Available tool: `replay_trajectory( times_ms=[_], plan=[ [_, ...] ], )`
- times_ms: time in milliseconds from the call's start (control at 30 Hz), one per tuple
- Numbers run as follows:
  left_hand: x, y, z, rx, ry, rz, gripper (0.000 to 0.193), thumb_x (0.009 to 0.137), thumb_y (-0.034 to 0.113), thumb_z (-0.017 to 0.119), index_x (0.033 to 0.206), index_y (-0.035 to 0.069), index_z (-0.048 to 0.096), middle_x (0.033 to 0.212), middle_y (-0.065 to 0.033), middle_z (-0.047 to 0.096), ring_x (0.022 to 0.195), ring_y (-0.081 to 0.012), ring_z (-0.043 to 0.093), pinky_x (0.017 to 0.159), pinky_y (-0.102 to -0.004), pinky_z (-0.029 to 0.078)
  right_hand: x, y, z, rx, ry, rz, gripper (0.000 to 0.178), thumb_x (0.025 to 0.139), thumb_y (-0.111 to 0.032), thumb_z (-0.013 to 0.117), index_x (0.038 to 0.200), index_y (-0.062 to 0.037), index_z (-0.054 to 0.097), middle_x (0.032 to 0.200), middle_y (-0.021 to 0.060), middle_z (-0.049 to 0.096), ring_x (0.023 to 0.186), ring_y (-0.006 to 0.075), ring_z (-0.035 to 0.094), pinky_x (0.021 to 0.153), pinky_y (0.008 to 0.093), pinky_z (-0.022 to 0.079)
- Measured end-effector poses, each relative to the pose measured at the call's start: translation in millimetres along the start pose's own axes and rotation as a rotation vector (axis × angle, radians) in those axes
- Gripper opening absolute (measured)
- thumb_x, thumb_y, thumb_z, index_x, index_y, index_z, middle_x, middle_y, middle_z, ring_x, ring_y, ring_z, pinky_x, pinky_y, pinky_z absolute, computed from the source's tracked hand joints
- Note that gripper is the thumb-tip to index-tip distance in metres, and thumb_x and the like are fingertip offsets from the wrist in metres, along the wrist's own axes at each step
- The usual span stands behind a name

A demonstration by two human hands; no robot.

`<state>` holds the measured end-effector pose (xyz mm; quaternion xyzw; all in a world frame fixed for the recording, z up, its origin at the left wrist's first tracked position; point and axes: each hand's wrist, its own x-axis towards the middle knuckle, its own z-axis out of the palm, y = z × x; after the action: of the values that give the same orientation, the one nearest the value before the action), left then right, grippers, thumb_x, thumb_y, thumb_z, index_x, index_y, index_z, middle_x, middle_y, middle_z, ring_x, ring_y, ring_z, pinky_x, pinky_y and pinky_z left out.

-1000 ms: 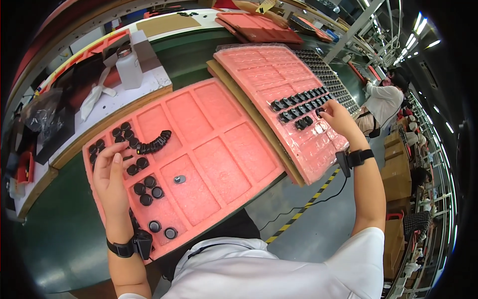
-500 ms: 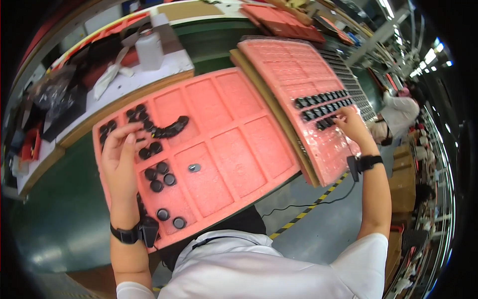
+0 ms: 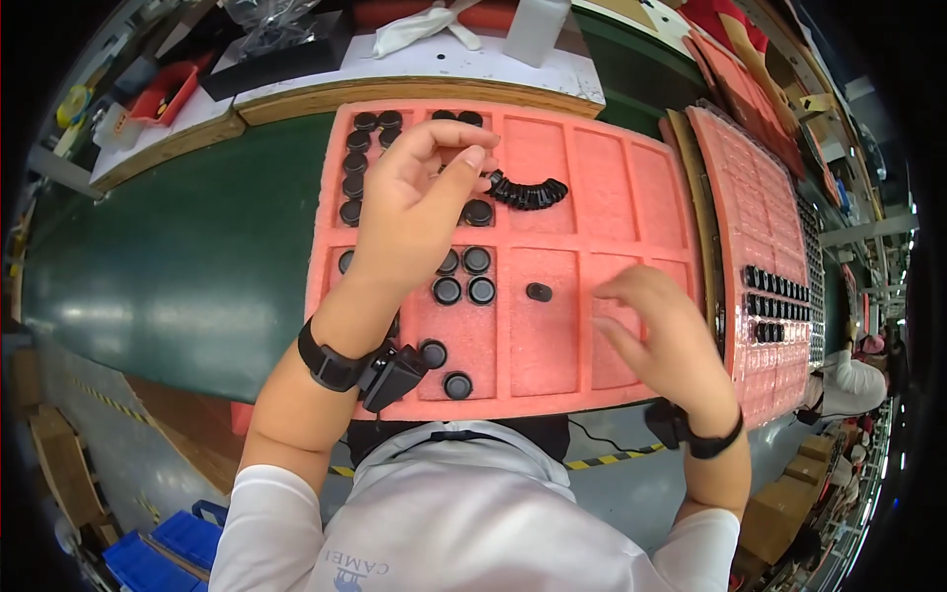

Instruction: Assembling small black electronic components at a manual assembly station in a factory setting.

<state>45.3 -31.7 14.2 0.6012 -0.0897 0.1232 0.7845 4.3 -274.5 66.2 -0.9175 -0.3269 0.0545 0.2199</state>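
Note:
A pink foam tray [image 3: 543, 247] with rectangular compartments lies in front of me. Round black caps stand in its left compartments, among them a cap [image 3: 457, 385] near the front edge. My left hand [image 3: 414, 202] hovers over these caps, its thumb and fingers curled together; whatever is between them is hidden. Just right of its fingertips lies a curved row of thin black pieces [image 3: 531, 192]. My right hand [image 3: 666, 340] hangs over the tray's right part, thumb and fingers apart, holding nothing. Between the hands, a small dark oval piece [image 3: 539, 292] lies alone in a compartment.
To the right, a clear plastic tray [image 3: 764, 370] over pink foam carries rows of black pieces [image 3: 777, 306]. A white-topped bench [image 3: 414, 74] with a white glove [image 3: 419, 32] and a pale bottle [image 3: 536, 30] borders the far side. Another person's arm [image 3: 755, 64] shows at the far right.
My view has swung left. My right hand has left the rows of black pieces on the clear tray and come back over the foam tray. My left hand remains by the curved row.

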Motion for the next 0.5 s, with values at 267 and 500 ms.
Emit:
replay_trajectory(
  times_ms=[267, 500],
  plan=[
    [5.2, 3.2, -6.7, -0.088, 0.129, 0.048, 0.013, 0.088, 0.005, 0.051, 0.1, -0.002, 0.055, 0.096, -0.0072, 0.06, 0.083, -0.0106, 0.058, 0.07, -0.0228, 0.05, 41.2, 12.4, 69.5, -0.117, -0.105, -0.005, 0.023, 0.069, -0.004, 0.064, 0.091, -0.002, 0.057, 0.087, 0.0126, 0.054, 0.085, 0.0322, 0.055, 0.074, 0.0388, 0.046],
    [7.3, 3.2, -8.5, -0.054, 0.13, 0.027, 0.013, 0.088, 0.004, 0.051, 0.098, -0.002, 0.056, 0.093, -0.0063, 0.061, 0.081, -0.0089, 0.058, 0.07, -0.0221, 0.049, 62.0, -22.9, 65.2, 0.115, -0.106, -0.071, 0.02, 0.071, -0.004, 0.063, 0.089, -0.0009, 0.056, 0.087, 0.0132, 0.053, 0.083, 0.0324, 0.055, 0.072, 0.0391, 0.046]
  ],
)
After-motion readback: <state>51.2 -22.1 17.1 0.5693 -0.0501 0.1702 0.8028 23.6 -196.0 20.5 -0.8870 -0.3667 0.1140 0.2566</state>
